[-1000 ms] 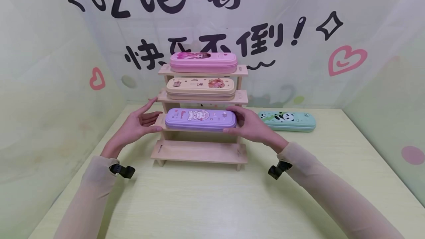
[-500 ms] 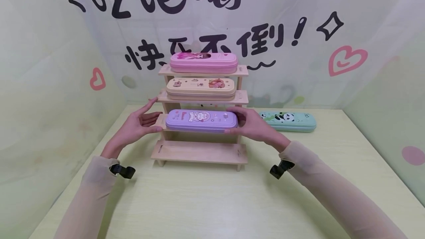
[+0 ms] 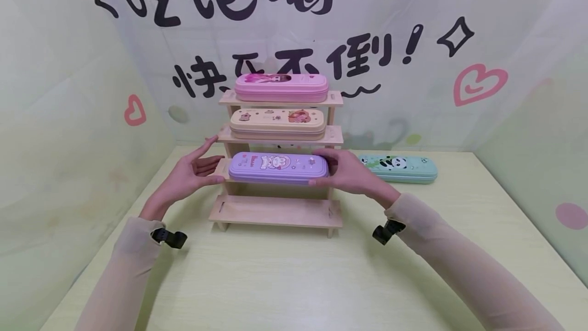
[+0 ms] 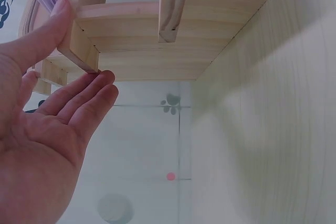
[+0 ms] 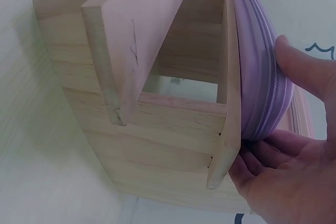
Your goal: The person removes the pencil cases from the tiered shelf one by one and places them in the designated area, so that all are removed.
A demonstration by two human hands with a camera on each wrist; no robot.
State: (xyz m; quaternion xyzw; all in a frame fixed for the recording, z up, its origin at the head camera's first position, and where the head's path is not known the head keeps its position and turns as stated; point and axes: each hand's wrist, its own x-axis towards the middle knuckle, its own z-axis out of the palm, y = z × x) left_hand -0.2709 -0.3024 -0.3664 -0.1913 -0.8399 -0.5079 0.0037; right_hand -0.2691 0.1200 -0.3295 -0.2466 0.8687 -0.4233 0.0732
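Note:
In the head view a purple pencil case (image 3: 278, 166) with a cartoon print lies on the second-lowest tier of a wooden stepped stand (image 3: 277, 211). My right hand (image 3: 353, 175) grips the case's right end, thumb along the front and fingers behind, as the right wrist view confirms. At the stand's left side, my left hand (image 3: 186, 172) holds that tier's board end between thumb and fingers, index finger stretched up to the tier above. The left wrist view shows the thumb (image 4: 52, 32) on the board's edge beside the purple case.
A pink pencil case (image 3: 281, 89) tops the stand, with a cream pencil case (image 3: 277, 124) one tier lower. Right of the stand, behind my right hand, a mint panda pencil case (image 3: 404, 169) lies on the table (image 3: 294, 280). Printed cloth walls (image 3: 528, 132) enclose the table.
The purple case has shifted very slightly toward the front and right, with my right hand on it. My left hand and the stand look the same.

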